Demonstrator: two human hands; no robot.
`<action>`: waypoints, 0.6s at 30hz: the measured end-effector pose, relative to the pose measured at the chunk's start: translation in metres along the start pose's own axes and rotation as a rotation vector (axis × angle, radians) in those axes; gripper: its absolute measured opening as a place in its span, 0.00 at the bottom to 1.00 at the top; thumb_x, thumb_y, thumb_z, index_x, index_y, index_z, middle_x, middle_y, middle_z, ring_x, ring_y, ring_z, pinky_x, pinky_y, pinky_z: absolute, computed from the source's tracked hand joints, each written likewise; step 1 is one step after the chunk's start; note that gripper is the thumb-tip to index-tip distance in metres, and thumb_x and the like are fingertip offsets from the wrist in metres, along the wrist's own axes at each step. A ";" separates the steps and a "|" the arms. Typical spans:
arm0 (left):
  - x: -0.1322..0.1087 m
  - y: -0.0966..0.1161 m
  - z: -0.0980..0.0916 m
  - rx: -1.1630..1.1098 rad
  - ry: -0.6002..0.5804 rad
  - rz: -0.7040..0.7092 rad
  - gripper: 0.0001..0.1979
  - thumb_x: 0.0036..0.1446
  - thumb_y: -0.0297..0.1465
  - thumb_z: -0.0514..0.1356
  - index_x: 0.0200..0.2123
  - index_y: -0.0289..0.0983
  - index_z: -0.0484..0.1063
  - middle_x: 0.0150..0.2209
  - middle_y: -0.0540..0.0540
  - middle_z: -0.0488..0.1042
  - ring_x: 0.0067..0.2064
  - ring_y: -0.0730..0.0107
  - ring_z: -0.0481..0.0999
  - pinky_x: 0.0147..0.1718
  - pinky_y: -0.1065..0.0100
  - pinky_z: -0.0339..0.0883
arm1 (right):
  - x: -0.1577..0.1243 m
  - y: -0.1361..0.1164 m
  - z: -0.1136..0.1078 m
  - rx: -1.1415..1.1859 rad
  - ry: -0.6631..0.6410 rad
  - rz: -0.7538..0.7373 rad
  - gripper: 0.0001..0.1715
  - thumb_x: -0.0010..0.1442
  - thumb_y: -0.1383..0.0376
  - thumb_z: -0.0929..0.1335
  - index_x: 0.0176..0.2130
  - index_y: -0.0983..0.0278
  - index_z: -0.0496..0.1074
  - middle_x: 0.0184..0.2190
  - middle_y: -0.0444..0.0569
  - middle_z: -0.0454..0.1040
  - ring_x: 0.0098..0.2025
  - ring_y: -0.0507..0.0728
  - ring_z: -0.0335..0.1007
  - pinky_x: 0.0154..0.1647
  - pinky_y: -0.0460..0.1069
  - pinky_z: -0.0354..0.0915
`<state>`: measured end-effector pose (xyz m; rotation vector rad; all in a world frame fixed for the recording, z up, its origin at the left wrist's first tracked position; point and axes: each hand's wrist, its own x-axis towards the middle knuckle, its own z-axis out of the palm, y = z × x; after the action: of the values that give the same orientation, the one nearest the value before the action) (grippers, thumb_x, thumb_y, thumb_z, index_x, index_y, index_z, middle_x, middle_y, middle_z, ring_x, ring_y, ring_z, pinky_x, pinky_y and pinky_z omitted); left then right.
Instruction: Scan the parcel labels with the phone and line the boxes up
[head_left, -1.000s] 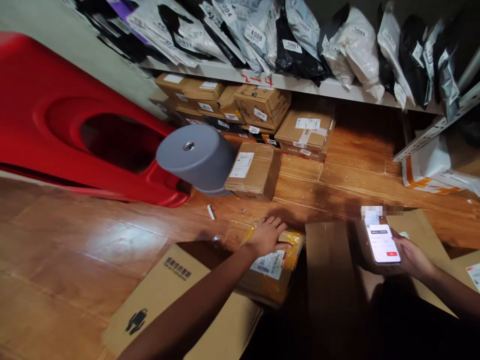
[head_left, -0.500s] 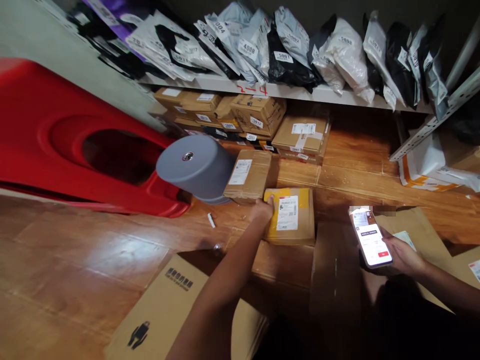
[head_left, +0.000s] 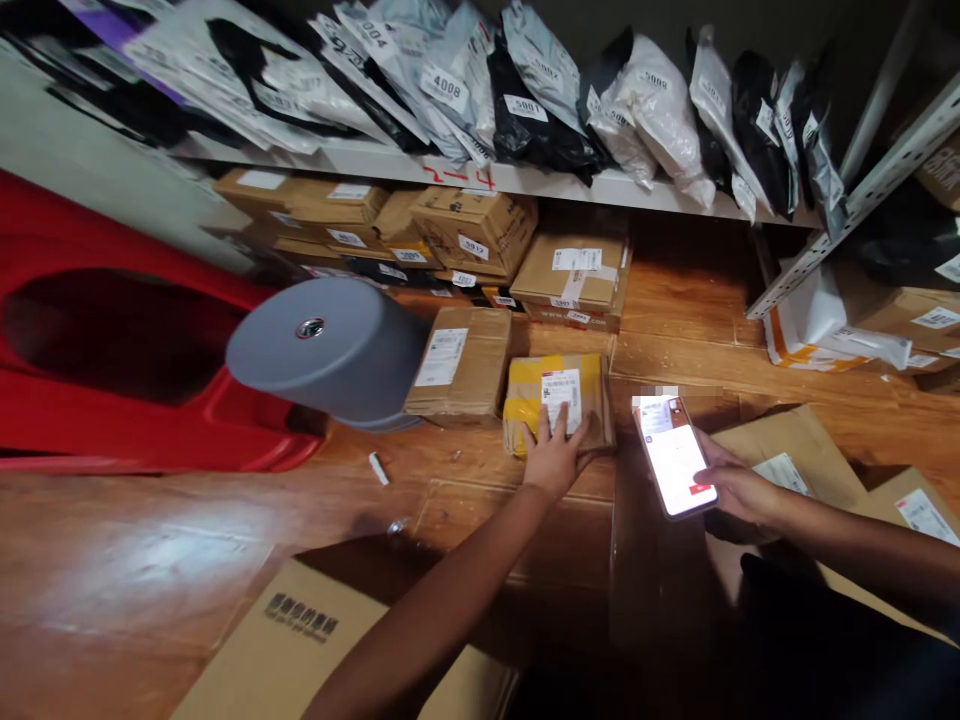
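Note:
A small cardboard box with yellow tape (head_left: 517,412) and a white shipping label rests on the wooden floor. My left hand (head_left: 553,462) lies on its near side with the fingers spread, the fingertips reaching the label. In my right hand (head_left: 739,490) is a lit smartphone (head_left: 675,455), held to the right of that box. The right thumb is over the red button low on the screen. Close to the taped box, on its left, stands a plain brown cardboard box (head_left: 480,360) with a label on top.
A grey-blue round stool (head_left: 337,345) and a red plastic piece (head_left: 247,410) stand left. Numbered mailer bags line the shelf (head_left: 547,180), with cardboard boxes (head_left: 570,270) beneath. More cartons (head_left: 795,440) lie at right, and a large carton (head_left: 285,650) at front left. A small white stick (head_left: 379,468) lies on the floor.
My left hand has gone from the taped box's left corner to its near side, fingers now spread. The phone screen looks different, with my thumb over its red button. The view has shifted right.

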<state>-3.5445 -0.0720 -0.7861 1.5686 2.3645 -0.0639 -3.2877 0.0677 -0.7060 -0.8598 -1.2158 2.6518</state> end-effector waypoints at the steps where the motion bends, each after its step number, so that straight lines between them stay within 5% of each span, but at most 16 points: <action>1: 0.008 0.006 -0.003 -0.009 0.001 -0.039 0.35 0.66 0.48 0.58 0.74 0.53 0.56 0.78 0.36 0.48 0.77 0.25 0.44 0.65 0.19 0.47 | 0.005 -0.001 0.004 -0.023 -0.007 -0.014 0.44 0.49 0.65 0.77 0.63 0.51 0.66 0.55 0.50 0.80 0.54 0.66 0.79 0.62 0.65 0.67; 5: 0.019 0.013 -0.001 -0.021 0.054 -0.014 0.35 0.68 0.47 0.56 0.75 0.49 0.55 0.78 0.32 0.49 0.77 0.29 0.46 0.65 0.19 0.48 | 0.024 -0.001 0.019 -0.120 -0.020 -0.063 0.49 0.47 0.62 0.82 0.63 0.51 0.64 0.58 0.50 0.76 0.58 0.66 0.74 0.64 0.66 0.64; 12: -0.015 -0.028 0.046 0.009 0.287 0.256 0.33 0.69 0.44 0.55 0.71 0.33 0.64 0.66 0.28 0.71 0.70 0.44 0.67 0.73 0.37 0.51 | 0.038 0.010 0.038 -0.234 -0.120 -0.164 0.58 0.43 0.54 0.85 0.64 0.53 0.61 0.62 0.54 0.72 0.66 0.70 0.67 0.69 0.72 0.57; 18: -0.034 -0.047 0.080 0.100 0.234 0.340 0.33 0.67 0.42 0.55 0.72 0.37 0.62 0.73 0.33 0.62 0.75 0.45 0.59 0.72 0.42 0.53 | 0.048 0.018 0.051 -0.283 -0.170 -0.152 0.59 0.43 0.53 0.85 0.65 0.54 0.59 0.64 0.57 0.70 0.68 0.71 0.64 0.72 0.73 0.53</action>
<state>-3.5575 -0.1371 -0.8589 2.1076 2.2499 0.0818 -3.3527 0.0364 -0.7141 -0.5543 -1.6553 2.5106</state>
